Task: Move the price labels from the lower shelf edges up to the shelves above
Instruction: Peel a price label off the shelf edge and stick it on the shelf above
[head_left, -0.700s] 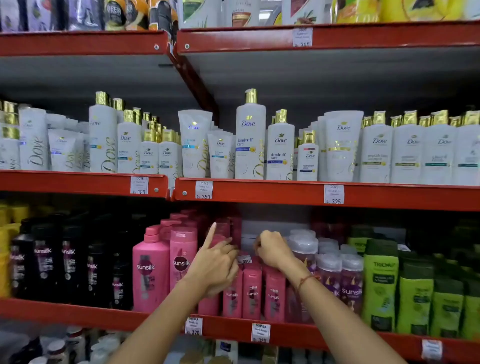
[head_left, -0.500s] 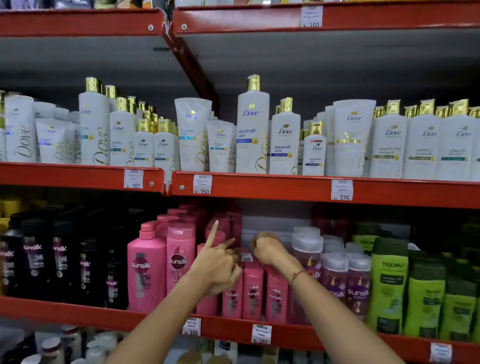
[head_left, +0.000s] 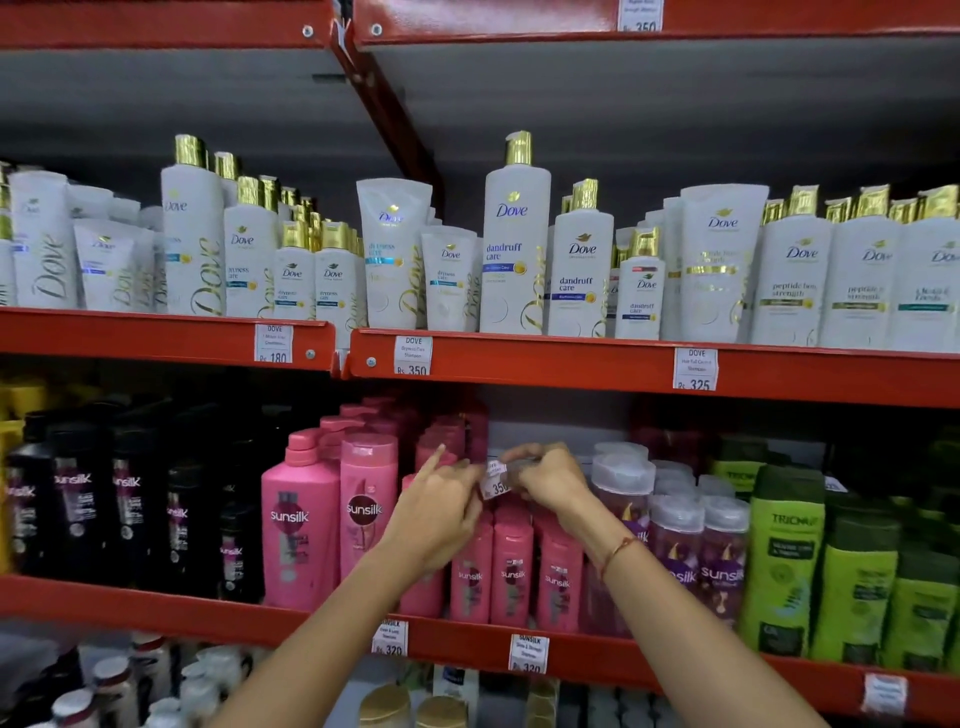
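Note:
A small white price label reading 350 hangs in mid-air in front of the pink Sunsilk bottles, pinched between both hands. My left hand grips its left side, index finger stretched out. My right hand grips its right side from above. White labels sit on the red shelf edge above: 180, 350 and 325. The lower red edge carries two 320 labels and a blurred one.
White Dove bottles fill the shelf above. Pink Sunsilk bottles, black ones, purple ones and green bottles crowd the shelf behind my hands. A top red edge holds another 350 label.
Both hands have come together and the 350 label now shows plainly between the fingertips. The view has tilted down slightly and moved closer to the shelves.

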